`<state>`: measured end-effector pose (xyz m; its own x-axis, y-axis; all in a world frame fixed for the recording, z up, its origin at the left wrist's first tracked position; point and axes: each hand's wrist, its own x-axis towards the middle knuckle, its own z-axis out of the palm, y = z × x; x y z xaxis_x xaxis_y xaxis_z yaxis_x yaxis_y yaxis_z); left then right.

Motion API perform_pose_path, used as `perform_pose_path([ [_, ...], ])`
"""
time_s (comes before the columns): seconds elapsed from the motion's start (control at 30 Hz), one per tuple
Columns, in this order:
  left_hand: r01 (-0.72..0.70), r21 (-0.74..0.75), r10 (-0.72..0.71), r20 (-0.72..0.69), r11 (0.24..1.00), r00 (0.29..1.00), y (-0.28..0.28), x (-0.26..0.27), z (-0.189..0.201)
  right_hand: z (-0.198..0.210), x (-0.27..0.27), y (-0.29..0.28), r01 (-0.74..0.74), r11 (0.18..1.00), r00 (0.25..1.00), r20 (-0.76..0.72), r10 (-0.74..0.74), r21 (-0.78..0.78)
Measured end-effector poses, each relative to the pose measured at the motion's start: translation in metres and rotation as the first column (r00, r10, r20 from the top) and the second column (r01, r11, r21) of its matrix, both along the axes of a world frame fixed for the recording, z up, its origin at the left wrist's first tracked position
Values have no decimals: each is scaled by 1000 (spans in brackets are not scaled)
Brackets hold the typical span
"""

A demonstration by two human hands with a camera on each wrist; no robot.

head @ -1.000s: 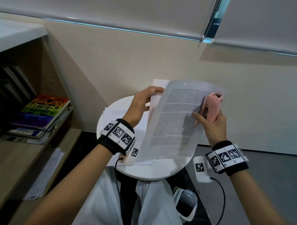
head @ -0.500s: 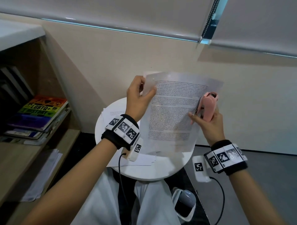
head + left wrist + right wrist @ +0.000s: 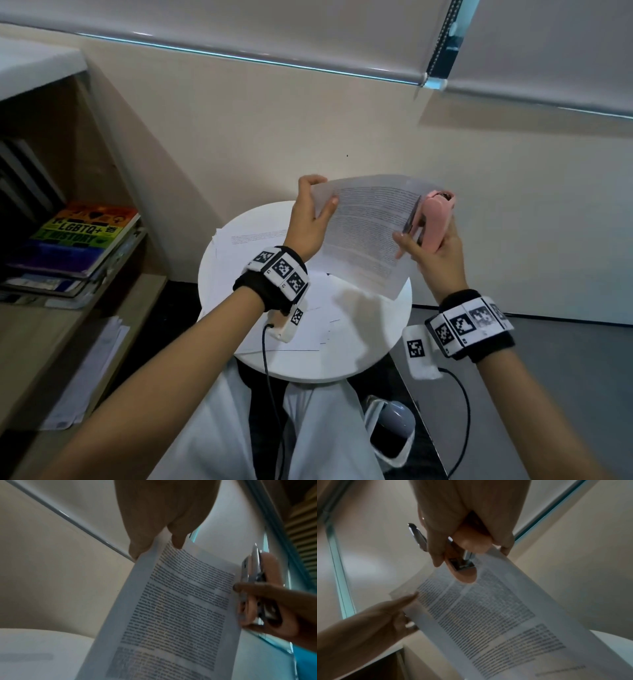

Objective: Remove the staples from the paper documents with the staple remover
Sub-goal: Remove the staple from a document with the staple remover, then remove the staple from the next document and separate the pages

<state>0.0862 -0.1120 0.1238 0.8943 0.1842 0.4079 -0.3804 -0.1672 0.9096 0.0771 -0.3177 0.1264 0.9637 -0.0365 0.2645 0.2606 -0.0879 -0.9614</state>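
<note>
The printed document (image 3: 366,236) is held up in the air above the round white table (image 3: 370,356), stretched between the two hands. The left hand (image 3: 308,222) pinches its upper left corner, thumb on the printed face and fingers behind the sheet. The right hand (image 3: 435,250) is at the opposite edge, its fingers curled round the pink staple remover (image 3: 435,219), which sits upright against the page's right margin; the thumb (image 3: 404,241) lies on the printed face just below the tool (so this hand seems to steady the paper as well as grip the tool). In the right wrist view the remover's pink tip and metal part (image 3: 462,563) overlap the top edge of the page, touching it.

No staple can be made out in any view: the text is blurred and the corner under the tool is covered by the fingers and the pink body. Whether the remover's metal jaws are closed on the paper cannot be told. How many sheets the document has is also unclear.

More loose papers (image 3: 274,318) lie flat on the table beneath the left wrist, partly hidden by the arm. To the left, a wooden shelf (image 3: 51,342) holds a stack of books (image 3: 78,240).
</note>
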Motion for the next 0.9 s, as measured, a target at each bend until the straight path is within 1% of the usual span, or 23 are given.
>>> perform_pose_path([
  [0.07, 4, 29, -2, -53, 1000, 999, 0, 7, -7, 3, 5, 2, 26, 1000, 999, -24, -26, 3],
  [0.13, 1, 38, 0, -51, 999, 999, 0, 13, -8, 12, 11, 5, 69, 997, 998, -9, -68, 42],
  [0.17, -5, 40, 7, -43, 999, 999, 0, 15, -7, 20, 14, 8, 113, 991, 993, 19, -114, 71],
  [0.23, -18, 26, 19, -34, 999, 999, 0, 19, -4, 43, 18, 17, 179, 965, 973, 110, -202, 190],
  [0.3, -21, 15, 22, -30, 1000, 999, -1, 21, -2, 68, 22, 28, 196, 921, 954, 150, -258, 337],
  [0.37, -25, 24, 25, -24, 999, 999, -4, 21, -1, 90, 24, 44, 182, 886, 954, 140, -264, 426],
  [0.43, -23, 33, 23, -18, 999, 1000, -5, 20, -1, 104, 25, 64, 143, 867, 962, 139, -235, 478],
  [0.5, -30, 32, 30, -15, 999, 999, -5, 18, -2, 111, 27, 86, 97, 845, 959, 179, -222, 525],
  [0.57, -25, 25, 25, -8, 999, 1000, -4, 16, -2, 116, 28, 104, 81, 833, 953, 202, -225, 548],
  [0.6, -27, 30, 27, -8, 999, 1000, -3, 15, -2, 116, 29, 111, 73, 844, 954, 211, -215, 531],
  [0.67, -32, 46, 32, -7, 998, 999, 0, 12, -3, 114, 29, 117, 58, 885, 955, 232, -184, 463],
  [0.7, -35, 43, 35, -3, 998, 999, 3, 11, -4, 113, 30, 117, 62, 909, 954, 243, -175, 411],
  [0.73, -40, 33, 40, 0, 999, 999, 7, 11, -5, 112, 32, 112, 70, 942, 952, 261, -162, 328],
  [0.77, -47, 24, 47, 6, 999, 999, 11, 10, -6, 109, 33, 106, 75, 978, 952, 279, -129, 196],
  [0.8, -64, 20, 64, 9, 998, 998, 15, 11, -7, 106, 32, 100, 59, 998, 955, 289, -62, 19],
  [0.83, -79, 23, 79, 13, 997, 997, 18, 12, -7, 102, 30, 94, 25, 985, 960, 278, 24, -173],
  [0.87, -96, 26, 95, 17, 995, 995, 18, 12, -6, 97, 28, 90, -16, 937, 961, 253, 110, -349],
  [0.9, -106, 21, 106, 19, 994, 994, 18, 12, -6, 91, 25, 86, -49, 873, 956, 231, 182, -485],
])
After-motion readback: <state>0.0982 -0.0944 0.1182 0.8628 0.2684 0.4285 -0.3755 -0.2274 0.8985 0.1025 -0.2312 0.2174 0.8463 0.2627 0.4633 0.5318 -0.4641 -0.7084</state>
